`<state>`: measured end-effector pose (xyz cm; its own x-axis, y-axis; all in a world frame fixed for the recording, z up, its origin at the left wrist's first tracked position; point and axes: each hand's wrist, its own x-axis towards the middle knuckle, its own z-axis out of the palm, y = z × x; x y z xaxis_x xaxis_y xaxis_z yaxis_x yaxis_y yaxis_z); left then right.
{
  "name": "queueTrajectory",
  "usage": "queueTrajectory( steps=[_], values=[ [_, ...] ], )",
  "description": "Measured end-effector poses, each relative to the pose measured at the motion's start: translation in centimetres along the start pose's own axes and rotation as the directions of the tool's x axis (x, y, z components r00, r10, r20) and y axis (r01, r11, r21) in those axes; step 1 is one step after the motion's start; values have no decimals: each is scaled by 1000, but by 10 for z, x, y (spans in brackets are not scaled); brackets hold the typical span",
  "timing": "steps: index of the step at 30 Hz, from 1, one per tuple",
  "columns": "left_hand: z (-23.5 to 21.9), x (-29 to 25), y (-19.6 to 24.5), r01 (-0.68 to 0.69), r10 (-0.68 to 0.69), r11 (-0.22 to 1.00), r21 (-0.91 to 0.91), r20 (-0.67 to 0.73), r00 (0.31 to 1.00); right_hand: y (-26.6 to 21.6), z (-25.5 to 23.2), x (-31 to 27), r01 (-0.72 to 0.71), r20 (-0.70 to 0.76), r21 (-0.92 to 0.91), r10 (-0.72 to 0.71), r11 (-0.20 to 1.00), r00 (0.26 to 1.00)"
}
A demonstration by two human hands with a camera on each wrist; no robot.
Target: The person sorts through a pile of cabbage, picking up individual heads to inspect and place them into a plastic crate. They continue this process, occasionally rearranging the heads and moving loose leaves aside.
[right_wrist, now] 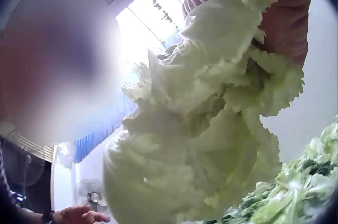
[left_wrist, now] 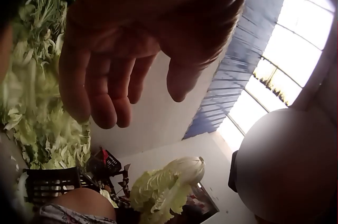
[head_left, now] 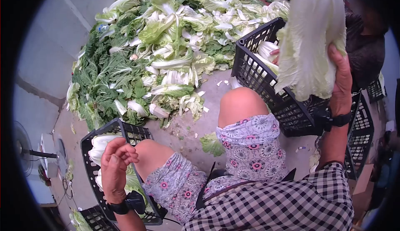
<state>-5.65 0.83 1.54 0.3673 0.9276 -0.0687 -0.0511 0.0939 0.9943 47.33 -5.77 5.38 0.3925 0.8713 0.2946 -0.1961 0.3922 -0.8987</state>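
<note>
A large pale cabbage (head_left: 312,39) is held up by my right hand (head_left: 342,74), its thumb and fingers gripping the leafy part from the right. The same cabbage (right_wrist: 195,124) fills most of the right wrist view, the palm (right_wrist: 280,18) behind its leaves. My left hand (head_left: 115,168) hangs in the air above the left crate (head_left: 96,189), holding nothing, its fingers loosely bent. In the left wrist view the fingers of that hand (left_wrist: 137,34) droop apart with the thumb to one side. White cabbages (head_left: 100,145) lie in the left crate beneath it.
A black crate (head_left: 266,87) with cabbages stands by my right knee. A big heap of loose leaves (head_left: 166,43) covers the floor ahead. One leaf (head_left: 212,144) lies between my legs. Another person (head_left: 366,47) is at the right, near more crates (head_left: 360,135). A fan (head_left: 25,149) stands at far left.
</note>
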Motion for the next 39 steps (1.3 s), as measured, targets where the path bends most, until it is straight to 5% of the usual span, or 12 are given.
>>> queueTrajectory(
  steps=[19, 22, 30, 33, 36, 37, 39],
  values=[
    [-8, 0, -21, 125, -129, 989, -72, -51, 990, 25, -75, -13, -147, -241, -166, 104, 975, 965],
    [-9, 1, -24, 106, -109, 992, -74, -48, 993, 38, -90, -9, -188, -304, -312, 90, 931, 948],
    [-7, 4, -28, 165, -169, 985, -50, -89, 982, 80, -122, 38, -287, -314, -687, 83, 668, 946],
    [-8, 3, -23, 193, -194, 981, -23, -128, 972, 102, -131, 69, -253, -252, -925, 42, 283, 967],
    [-6, 2, -19, 202, -201, 979, -14, -155, 967, 158, -158, 91, -138, -124, -918, 60, 372, 990],
    [-5, 0, -18, 199, -199, 980, -14, -160, 967, 153, -141, 89, -290, -190, -860, 264, 420, 946],
    [-4, -7, -17, 182, -179, 983, -1, -173, 968, 174, -160, 95, -260, -154, -918, 335, 299, 930]
  ],
)
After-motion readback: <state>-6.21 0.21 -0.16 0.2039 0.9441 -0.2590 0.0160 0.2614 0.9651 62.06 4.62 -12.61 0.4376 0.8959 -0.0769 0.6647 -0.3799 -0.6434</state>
